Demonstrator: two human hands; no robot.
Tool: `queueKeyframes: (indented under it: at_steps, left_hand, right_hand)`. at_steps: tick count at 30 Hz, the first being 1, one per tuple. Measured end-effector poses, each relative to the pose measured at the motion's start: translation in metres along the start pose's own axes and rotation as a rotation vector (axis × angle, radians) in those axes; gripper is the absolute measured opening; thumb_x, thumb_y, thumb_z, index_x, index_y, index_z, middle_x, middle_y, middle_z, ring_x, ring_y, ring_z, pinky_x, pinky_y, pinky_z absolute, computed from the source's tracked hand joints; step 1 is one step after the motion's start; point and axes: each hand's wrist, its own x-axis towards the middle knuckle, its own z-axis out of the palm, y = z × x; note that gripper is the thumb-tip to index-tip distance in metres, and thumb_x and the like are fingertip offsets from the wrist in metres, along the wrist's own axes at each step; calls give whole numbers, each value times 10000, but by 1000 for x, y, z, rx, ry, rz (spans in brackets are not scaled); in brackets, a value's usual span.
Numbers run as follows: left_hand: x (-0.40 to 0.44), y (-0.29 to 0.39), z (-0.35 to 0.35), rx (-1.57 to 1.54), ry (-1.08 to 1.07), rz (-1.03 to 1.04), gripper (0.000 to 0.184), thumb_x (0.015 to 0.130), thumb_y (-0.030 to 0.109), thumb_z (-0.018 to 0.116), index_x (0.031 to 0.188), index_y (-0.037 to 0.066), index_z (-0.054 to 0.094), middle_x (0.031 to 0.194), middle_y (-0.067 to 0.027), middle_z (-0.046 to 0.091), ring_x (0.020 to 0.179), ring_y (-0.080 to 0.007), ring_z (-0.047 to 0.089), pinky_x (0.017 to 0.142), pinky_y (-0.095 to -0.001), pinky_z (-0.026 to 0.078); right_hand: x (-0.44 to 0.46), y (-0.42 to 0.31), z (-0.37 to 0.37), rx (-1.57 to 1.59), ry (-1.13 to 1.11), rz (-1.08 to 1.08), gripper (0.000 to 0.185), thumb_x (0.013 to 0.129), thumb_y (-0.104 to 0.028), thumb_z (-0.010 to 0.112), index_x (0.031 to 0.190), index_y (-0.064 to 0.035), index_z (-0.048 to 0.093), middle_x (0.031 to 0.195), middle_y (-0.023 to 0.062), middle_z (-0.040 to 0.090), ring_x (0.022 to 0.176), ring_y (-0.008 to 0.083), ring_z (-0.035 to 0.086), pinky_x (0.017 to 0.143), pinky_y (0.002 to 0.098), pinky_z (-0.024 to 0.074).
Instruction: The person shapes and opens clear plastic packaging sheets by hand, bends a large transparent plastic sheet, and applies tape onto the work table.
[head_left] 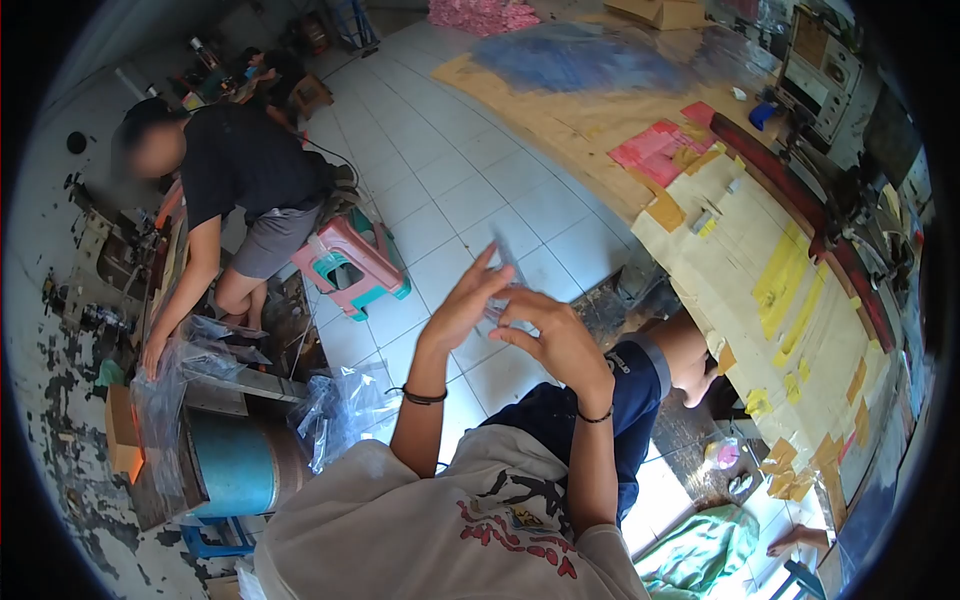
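Both my hands are raised in front of my chest, above the tiled floor. My left hand [466,302] has its index finger stretched upward and its thumb reaching toward the other hand. Close beside it, my right hand [546,334] has curled fingers, with the thumb apart from them. Between the two hands is a thin, clear plastic piece [508,262], blurred and hard to make out. The fingertips of both hands lie near its lower part; which fingers grip it cannot be told exactly.
On the right stands a work table [690,250] with yellow tape and a dark red bar [770,170]. A co-worker [240,160] bends over clear plastic at the left, by a pink and green stool [345,262]. Another person [275,75] sits farther back. Plastic sheets [345,405] lie below.
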Motion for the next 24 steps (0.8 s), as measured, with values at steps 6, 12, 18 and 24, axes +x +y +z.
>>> queueKeyframes:
  at_steps: [6,12,18,24]
  left_hand:
    - [-9,10,7,-258,-92,34,387,976,19,493,1358,-10,443,1275,-167,590,1157,-245,605,943,-342,524]
    - [-25,26,-1,-28,-103,140,294,998,87,529,1269,-24,548,1145,-102,651,1017,-151,633,858,-293,527]
    - [-35,47,8,191,-31,266,320,1031,121,469,1293,-54,522,1065,-127,675,992,-182,670,804,-313,577]
    - [-38,54,24,367,91,305,274,1000,79,503,1227,-44,595,888,-135,703,828,-197,719,730,-312,604]
  right_hand:
    - [-1,9,-3,-72,-14,82,265,804,-204,754,1019,-77,668,1153,144,650,1020,354,612,884,405,498]
    - [6,12,-6,-318,374,85,459,776,-208,785,1198,-105,637,1419,174,480,1208,378,512,996,445,445]
    - [8,10,1,-140,397,88,475,778,-213,789,1212,-113,625,1372,153,509,1210,371,503,1010,433,435]
    - [7,5,1,-307,425,54,473,762,-223,803,1194,-122,640,1368,132,499,1294,396,403,1041,469,398]
